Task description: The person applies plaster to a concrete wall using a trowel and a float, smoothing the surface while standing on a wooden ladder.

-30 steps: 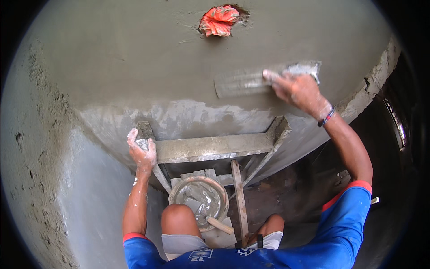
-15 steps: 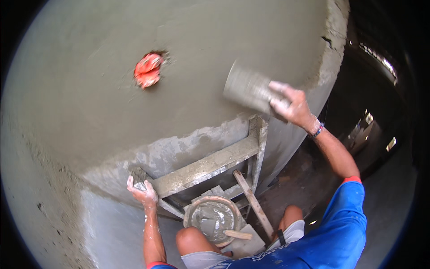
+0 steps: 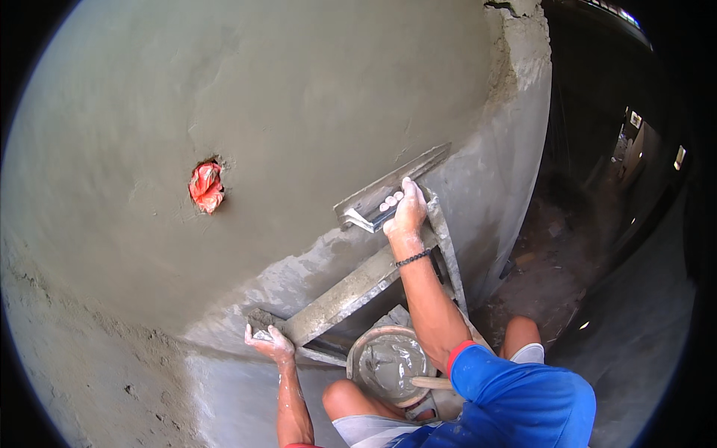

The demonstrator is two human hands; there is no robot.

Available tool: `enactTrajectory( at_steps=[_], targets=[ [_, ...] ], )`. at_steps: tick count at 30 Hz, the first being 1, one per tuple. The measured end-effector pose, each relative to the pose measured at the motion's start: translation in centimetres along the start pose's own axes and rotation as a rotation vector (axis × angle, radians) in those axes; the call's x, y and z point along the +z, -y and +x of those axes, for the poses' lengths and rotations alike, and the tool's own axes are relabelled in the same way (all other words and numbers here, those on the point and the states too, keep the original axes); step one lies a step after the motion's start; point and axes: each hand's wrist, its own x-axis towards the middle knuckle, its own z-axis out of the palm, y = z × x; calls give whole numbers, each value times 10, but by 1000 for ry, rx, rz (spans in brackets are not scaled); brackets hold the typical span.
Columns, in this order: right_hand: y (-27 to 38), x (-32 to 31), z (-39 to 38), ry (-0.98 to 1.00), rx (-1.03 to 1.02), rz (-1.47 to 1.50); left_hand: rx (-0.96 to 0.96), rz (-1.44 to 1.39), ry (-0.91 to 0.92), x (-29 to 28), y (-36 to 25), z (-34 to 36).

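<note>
My right hand (image 3: pixel 407 213) is closed round the handle of a rectangular plastering trowel (image 3: pixel 392 181). The trowel's long edge lies at the wet grey plastered wall (image 3: pixel 299 112), just above the lower border of the fresh coat, with its blade tilted. My left hand (image 3: pixel 270 343) is curled on the left end of a mortar-crusted wooden frame (image 3: pixel 343 293) that stands against the wall. Between my knees sits a round bucket (image 3: pixel 357 351) of wet mortar. A wooden handle (image 3: pixel 432 383) lies over its rim; the tool's other end is hard to make out.
Crumpled red plastic (image 3: pixel 206 187) fills a hole in the wall, left of the trowel. A rough, broken wall edge (image 3: pixel 526 45) runs down the right side. Beyond it lies a dark floor (image 3: pixel 534 299) with debris. A coarser wall (image 3: pixel 89 351) meets at the left.
The trowel has moved down towards the wooden frame and turned from nearly face-on to edge-on. My left hand stays on the frame's end. The whole view has shifted.
</note>
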Motion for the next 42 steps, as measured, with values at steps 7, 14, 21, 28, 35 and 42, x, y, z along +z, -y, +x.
enactTrajectory(
  at_steps=[7,14,21,28,35,42],
  targets=[
    [-23,36,-34,373,-578,-694,20,-16,19,-5,-6,-3],
    [-58,-1,-95,1074,-752,-1179,-66,-3,3,2,-8,-7],
    [12,9,-65,229,-220,-308,-42,35,-41,-5,-5,0],
    [8,77,-36,546,-829,-770,-26,-21,-41,0,0,-2],
    [-48,10,-92,1252,-919,-1452,-13,-3,-44,1,2,-3],
    [3,-13,-109,1011,-466,-785,-31,-27,-37,-3,-3,-2]
  ],
)
